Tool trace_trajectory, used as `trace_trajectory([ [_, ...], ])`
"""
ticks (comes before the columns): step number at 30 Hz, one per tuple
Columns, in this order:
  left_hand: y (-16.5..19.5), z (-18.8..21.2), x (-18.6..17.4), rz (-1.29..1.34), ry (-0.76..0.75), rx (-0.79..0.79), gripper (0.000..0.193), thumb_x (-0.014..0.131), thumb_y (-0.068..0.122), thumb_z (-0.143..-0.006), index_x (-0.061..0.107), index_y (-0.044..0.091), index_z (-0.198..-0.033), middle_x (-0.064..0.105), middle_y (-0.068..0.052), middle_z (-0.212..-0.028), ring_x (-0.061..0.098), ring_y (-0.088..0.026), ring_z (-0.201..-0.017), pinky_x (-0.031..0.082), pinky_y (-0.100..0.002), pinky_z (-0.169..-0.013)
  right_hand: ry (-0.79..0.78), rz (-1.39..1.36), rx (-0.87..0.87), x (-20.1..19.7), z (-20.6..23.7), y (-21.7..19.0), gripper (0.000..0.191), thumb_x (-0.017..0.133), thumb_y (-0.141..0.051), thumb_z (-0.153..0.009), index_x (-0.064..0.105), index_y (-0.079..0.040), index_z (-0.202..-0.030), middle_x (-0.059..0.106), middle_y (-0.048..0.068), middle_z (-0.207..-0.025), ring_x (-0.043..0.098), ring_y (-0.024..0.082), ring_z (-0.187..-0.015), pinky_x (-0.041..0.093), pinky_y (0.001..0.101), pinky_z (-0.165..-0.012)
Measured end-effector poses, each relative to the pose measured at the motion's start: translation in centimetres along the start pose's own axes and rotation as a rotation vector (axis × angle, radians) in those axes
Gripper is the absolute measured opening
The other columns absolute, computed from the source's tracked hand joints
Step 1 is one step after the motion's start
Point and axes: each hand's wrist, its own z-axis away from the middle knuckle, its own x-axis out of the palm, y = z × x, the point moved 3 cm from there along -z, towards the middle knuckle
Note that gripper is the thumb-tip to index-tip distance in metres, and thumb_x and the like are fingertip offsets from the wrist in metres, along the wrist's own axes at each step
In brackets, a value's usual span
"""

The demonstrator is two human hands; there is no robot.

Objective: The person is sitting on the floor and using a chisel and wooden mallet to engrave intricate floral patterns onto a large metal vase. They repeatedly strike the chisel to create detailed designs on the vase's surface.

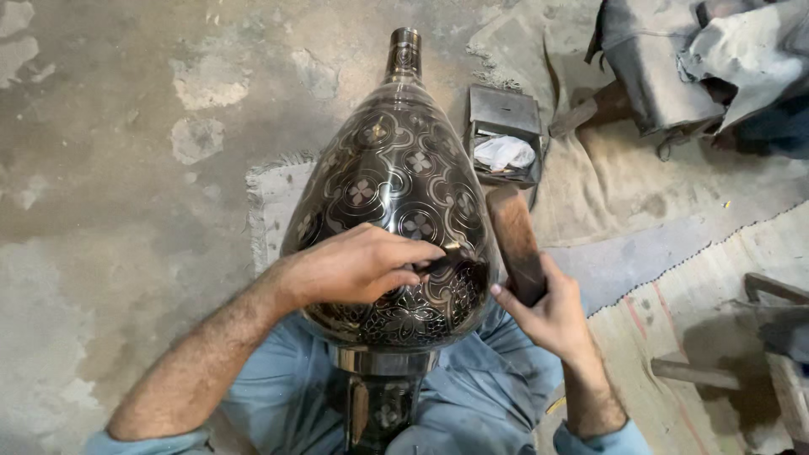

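Blackened metal, cut all over with pale flower and scroll patterns, is lying as a large pear-shaped vase [396,194] across the person's lap, and the left hand [354,268] is pinching a small chisel-like tool [444,257] against its lower belly while the right hand [552,316] is gripping a wooden mallet block [516,243] just beside that tool. Judging by this, the engraving step is under way, calling next for a light, square tap with the tool tip held steady. Beyond the right hand, a small open grey metal box [506,126] holding crumpled white wrapping is sitting on sackcloth [607,194].
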Motion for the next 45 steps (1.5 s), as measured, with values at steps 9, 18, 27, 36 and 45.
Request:
trace_trajectory([
  [9,0.1,-3.6,-0.8,0.002,-0.388,0.152,0.045,0.073,0.018,-0.091,0.063,0.022,-0.135,0.078,-0.006,-0.105,0.076,-0.026,-0.095,0.058,-0.041,-0.082,0.206,0.258,-0.146,1.1,4.2,2.0,0.04,0.085,-0.017,-0.076,0.064,-0.002,-0.107,0.071,0.018,-0.08,0.072,0.032,-0.073,0.055,0.0388,-0.062],
  [18,-0.3,-4.3,-0.7,0.0,-0.52,0.116,0.053,0.071,0.008,-0.085,0.062,0.025,-0.134,0.08,-0.003,-0.102,0.078,-0.02,-0.095,0.058,-0.039,-0.081,0.462,0.329,-0.47,0.7,4.7,0.3,0.034,0.075,0.009,-0.075,0.064,-0.005,-0.104,0.069,0.008,-0.092,0.064,0.019,-0.091,0.051,0.0399,-0.083],
  [27,-0.7,-3.0,-0.8,0.006,-0.378,0.081,0.045,0.074,0.014,-0.089,0.065,0.018,-0.132,0.079,-0.008,-0.104,0.077,-0.024,-0.095,0.059,-0.038,-0.081,0.42,-0.153,-0.136,1.3,3.5,1.2,0.028,0.086,-0.008,-0.084,0.063,-0.005,-0.1,0.07,0.005,-0.084,0.066,0.008,-0.076,0.056,0.0278,-0.071],
  [36,-1.4,-0.9,-0.3,0.075,-0.102,-0.033,0.044,0.071,0.013,-0.09,0.062,0.012,-0.134,0.079,-0.009,-0.112,0.079,-0.022,-0.098,0.062,-0.037,-0.09,0.177,-0.118,-0.143,-2.4,-0.6,-3.3,0.038,0.086,-0.01,-0.083,0.061,-0.004,-0.11,0.069,0.007,-0.078,0.064,0.017,-0.069,0.054,0.0322,-0.066],
  [45,-1.2,0.9,-0.1,0.214,0.127,-0.081,0.04,0.072,0.012,-0.093,0.063,0.004,-0.13,0.08,-0.012,-0.109,0.08,-0.022,-0.103,0.064,-0.034,-0.09,-0.057,0.459,-0.358,-4.5,-3.6,-6.2,0.045,0.078,-0.017,-0.074,0.06,-0.009,-0.115,0.07,0.016,-0.075,0.068,0.041,-0.077,0.051,0.0502,-0.074],
])
